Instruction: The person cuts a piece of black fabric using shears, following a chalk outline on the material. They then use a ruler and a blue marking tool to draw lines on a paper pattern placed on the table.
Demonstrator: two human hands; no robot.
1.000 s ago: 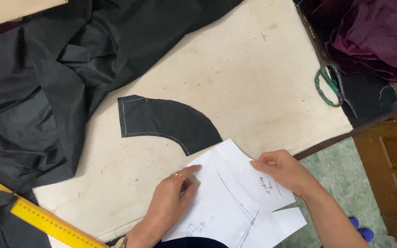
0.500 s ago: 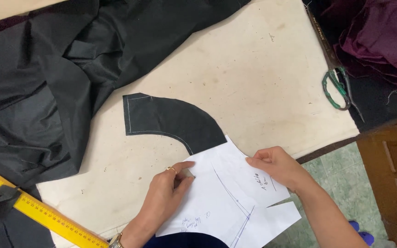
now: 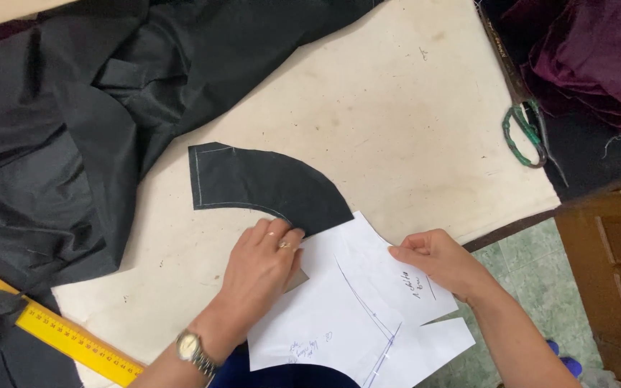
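A curved black fabric piece (image 3: 264, 183) with chalk lines lies on the cream table (image 3: 397, 122). Just below it lie white paper pattern sheets (image 3: 346, 316) with drawn lines, partly hanging over the table's near edge. My left hand (image 3: 264, 266), with a ring and a wristwatch, rests flat on the left part of the paper, fingertips touching the fabric piece's lower edge. My right hand (image 3: 436, 259) pinches the right side of the top paper sheet between thumb and fingers.
A large black garment (image 3: 73, 122) covers the left and top of the table. A yellow ruler (image 3: 52, 330) lies at the lower left. Green-handled scissors (image 3: 522, 133) and purple cloth (image 3: 591, 57) sit at the right. A wooden door (image 3: 616, 280) and green floor are beyond the edge.
My left hand has slid up and left along the paper until its fingertips reach the black fabric piece. My right hand stays on the paper's right side.
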